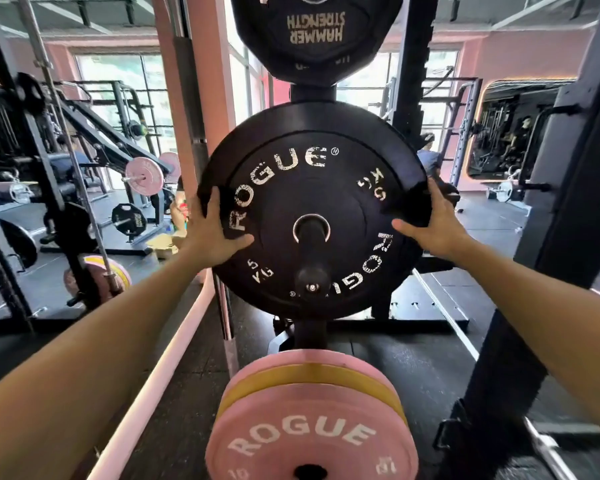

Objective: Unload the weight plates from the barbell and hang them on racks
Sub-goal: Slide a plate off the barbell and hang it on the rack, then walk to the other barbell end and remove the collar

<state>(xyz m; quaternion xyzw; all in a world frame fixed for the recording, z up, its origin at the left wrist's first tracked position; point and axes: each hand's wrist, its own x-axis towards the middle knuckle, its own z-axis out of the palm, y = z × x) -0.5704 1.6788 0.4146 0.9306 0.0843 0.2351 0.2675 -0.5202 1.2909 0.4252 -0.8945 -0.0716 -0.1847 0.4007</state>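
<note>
Step in hand: we judge that we are seating the black 5 kg plate (314, 206) on the middle peg (311, 252) of the storage rack (411, 98); the peg already passes through its centre hole.
Left hand (210, 233): it holds the plate's left edge, fingers wrapped round the rim and thumb laid across the face.
Right hand (433, 226): it holds the right edge likewise, fingers round the rim, thumb on the face.
Where the plate is: on the peg, between the black Hammer Strength plate (314, 32) on the peg above and the pink and yellow plates (310, 420) on the peg below, touching neither.
Doing it well: we should push evenly with both hands so the plate slides straight back and does not bind on the peg, and draw our fingers off the rim before it meets whatever sits behind.
Care: fingers curled behind the rim could be pinched; we let go only once the peg carries the weight.
Hidden: the plate covers the back of the peg, so we cannot tell how far it has slid or whether other plates sit behind it.
Cut off: the top plate and the lowest pink plate run out of the view.
Hard to make out: the barbell being unloaded; we cannot tell which of the bars at the left it is.
</note>
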